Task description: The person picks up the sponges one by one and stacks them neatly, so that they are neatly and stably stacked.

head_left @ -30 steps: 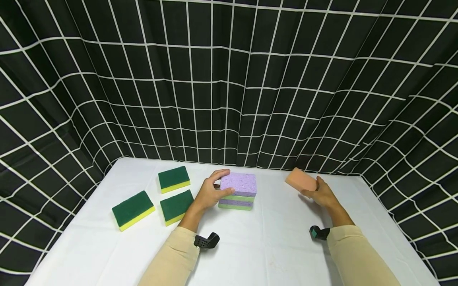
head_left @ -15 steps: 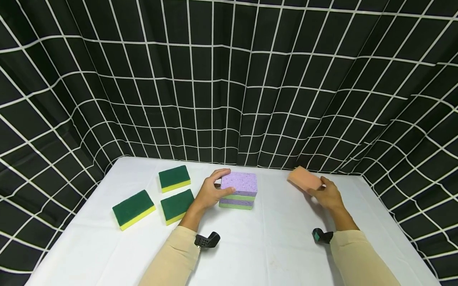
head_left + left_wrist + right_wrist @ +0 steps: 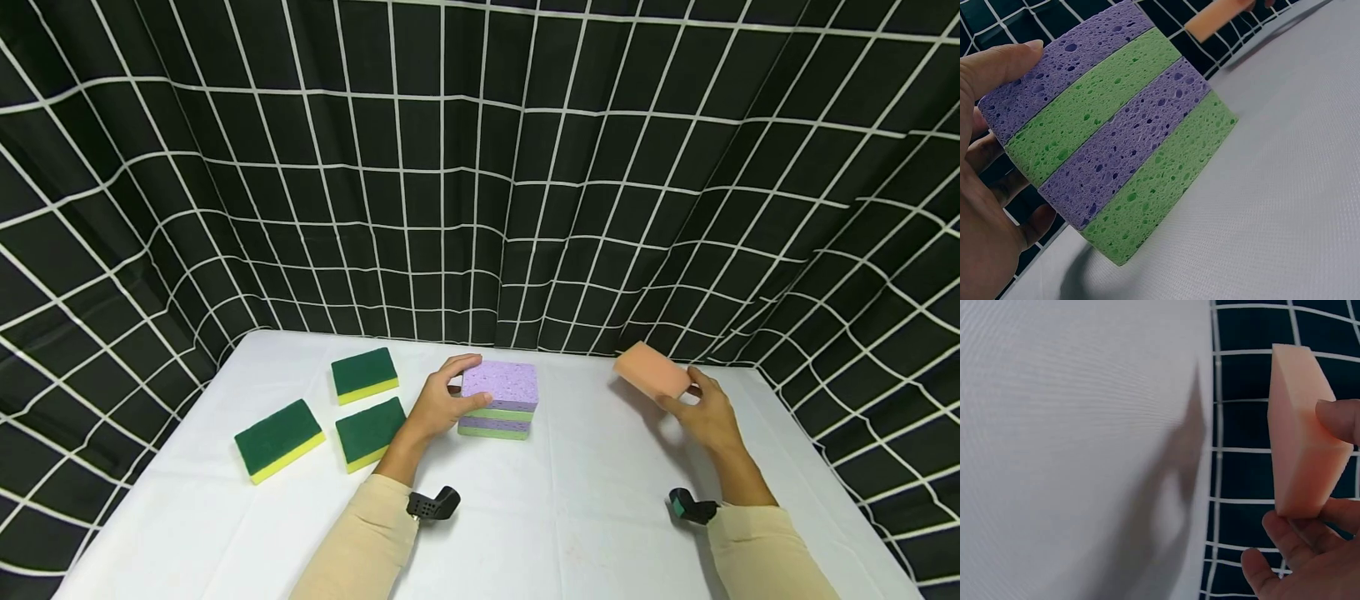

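Hands work over a white bench backed by a black grid curtain. Left hand grips a stack of purple and green sponges resting at the bench's middle. Right hand pinches a peach sponge, lifted clear of the bench near the far right edge. Three green scrub sponges lie to the left.

Bright even light, soft shadows, wide-angle bowing at edges.

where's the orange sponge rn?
In the head view, the orange sponge is held off the table by the right hand, right of the purple-green stack.
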`<state>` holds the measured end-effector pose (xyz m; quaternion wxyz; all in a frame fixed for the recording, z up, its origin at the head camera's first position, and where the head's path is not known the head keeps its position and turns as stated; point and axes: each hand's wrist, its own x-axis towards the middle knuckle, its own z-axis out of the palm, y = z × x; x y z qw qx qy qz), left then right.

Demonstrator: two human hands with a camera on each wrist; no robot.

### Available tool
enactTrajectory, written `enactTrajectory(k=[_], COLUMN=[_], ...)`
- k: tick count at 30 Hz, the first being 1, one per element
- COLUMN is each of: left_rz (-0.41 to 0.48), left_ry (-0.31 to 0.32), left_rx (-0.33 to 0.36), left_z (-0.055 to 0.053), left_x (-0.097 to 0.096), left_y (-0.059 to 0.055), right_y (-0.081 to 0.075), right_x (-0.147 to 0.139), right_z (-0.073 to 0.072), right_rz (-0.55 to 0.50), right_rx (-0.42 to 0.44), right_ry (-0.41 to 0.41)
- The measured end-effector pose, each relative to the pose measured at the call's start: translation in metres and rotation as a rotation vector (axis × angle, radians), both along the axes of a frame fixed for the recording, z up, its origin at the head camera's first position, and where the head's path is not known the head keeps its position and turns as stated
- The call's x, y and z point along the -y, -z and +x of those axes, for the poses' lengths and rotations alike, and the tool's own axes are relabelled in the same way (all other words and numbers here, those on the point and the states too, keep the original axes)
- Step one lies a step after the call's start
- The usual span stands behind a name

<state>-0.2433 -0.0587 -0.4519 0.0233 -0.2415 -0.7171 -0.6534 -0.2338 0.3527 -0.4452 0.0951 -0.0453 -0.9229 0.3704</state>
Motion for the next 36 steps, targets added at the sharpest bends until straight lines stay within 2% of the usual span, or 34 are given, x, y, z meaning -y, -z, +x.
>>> enactTrajectory(k=[2,12,20,36], left_rz=[-0.005,0.000,-0.006,-0.012], left_ry=[0.000,0.014,0.013,0.008], left_rx=[-0.001,0.014,0.022,0.023], left_z=[0.005,0.005,0.004,0.005], left_x=[0.001,0.001,0.001,0.001], left_y=[-0.007,-0.009,-0.007,-0.010], right_y=[-0.004,-0.022,-0.031,-0.052], right_x=[0.000,0.003,0.007,0.032], right_z=[0.004,0.019,0.028,0.041], right_rz=[0.001,-0.052,-0.007,-0.007], right_rx=[-0.026,-0.170,-0.208,-0.290], right_ry=[-0.005,-0.041,-0.037,-0.109])
